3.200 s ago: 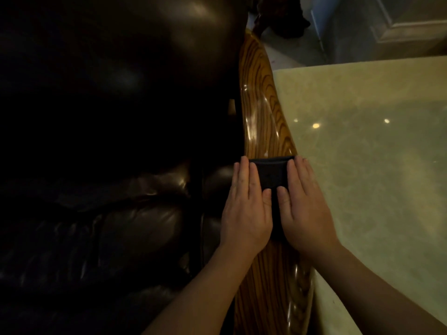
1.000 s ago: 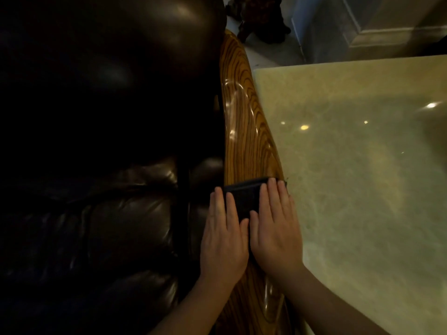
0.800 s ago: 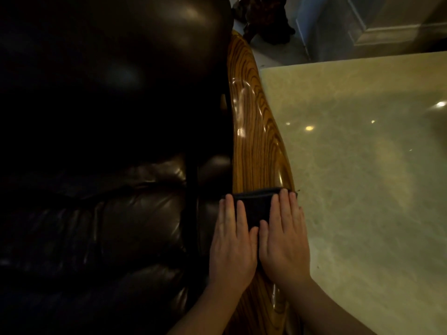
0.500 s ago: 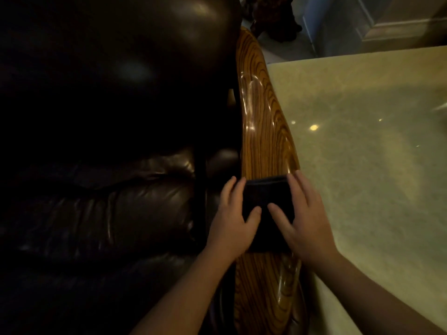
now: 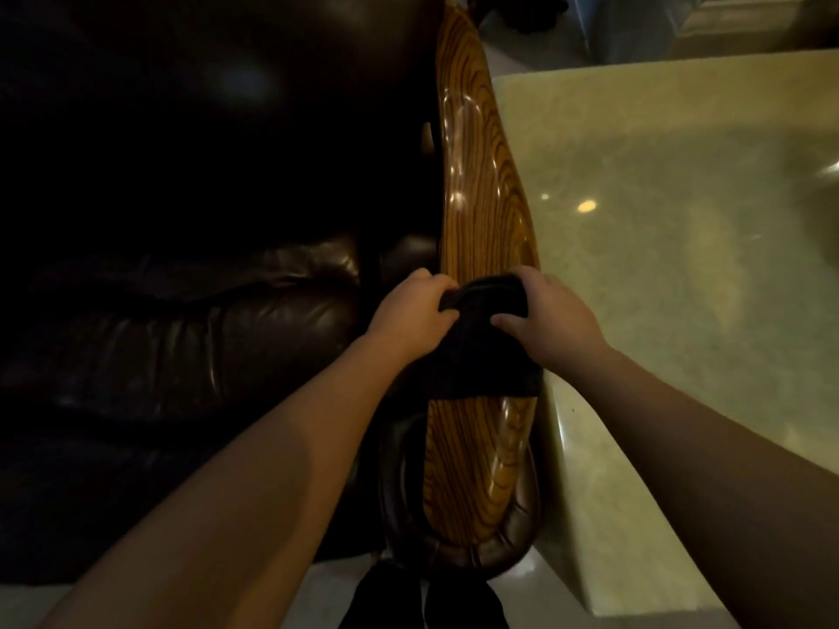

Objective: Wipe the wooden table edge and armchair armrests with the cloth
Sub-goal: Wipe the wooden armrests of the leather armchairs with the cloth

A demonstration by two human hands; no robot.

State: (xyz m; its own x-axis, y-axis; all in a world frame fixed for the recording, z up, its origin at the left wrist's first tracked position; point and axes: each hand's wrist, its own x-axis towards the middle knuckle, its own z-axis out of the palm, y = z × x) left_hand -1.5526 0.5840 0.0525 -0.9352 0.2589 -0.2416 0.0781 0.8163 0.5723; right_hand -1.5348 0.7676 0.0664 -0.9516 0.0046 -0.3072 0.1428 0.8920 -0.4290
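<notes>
A dark cloth (image 5: 476,356) lies bunched across the glossy striped wooden armrest (image 5: 476,188) of a dark leather armchair (image 5: 190,338). My left hand (image 5: 408,313) grips the cloth's left side, with its fingers curled over the armrest's inner edge. My right hand (image 5: 551,317) grips the right side, thumb pressed into the fabric. The cloth's far edge is lifted and folded between both hands. Its near edge drapes flat over the wood.
A pale green stone table top (image 5: 681,229) lies directly right of the armrest, its near corner at the lower right. The armrest's padded leather front end (image 5: 476,556) curves toward me. Light floor and dark feet show at the bottom.
Both hands went from lying flat on the cloth to curling and gripping it, bunching its far edge. The view pulled back, so the armrest's front end now shows.
</notes>
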